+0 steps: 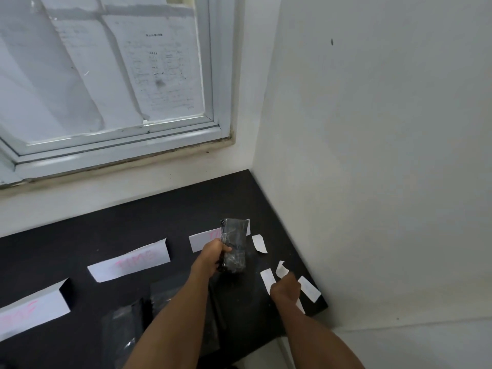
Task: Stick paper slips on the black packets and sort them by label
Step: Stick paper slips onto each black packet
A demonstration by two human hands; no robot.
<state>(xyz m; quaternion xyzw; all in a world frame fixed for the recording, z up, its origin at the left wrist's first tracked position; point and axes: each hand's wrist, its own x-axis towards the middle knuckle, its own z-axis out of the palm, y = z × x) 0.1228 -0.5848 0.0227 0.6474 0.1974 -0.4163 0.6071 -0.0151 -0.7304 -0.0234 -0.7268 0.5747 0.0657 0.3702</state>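
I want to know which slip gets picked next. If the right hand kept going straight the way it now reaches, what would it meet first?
Probably the small curled white paper slip just beyond the right hand, on the black tabletop. Depth is unclear, so the hand may already touch it.

Pink writing on the three label cards (129,261) is too blurred to read.

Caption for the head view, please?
Left hand holds a black packet while right hand reaches among paper slips.
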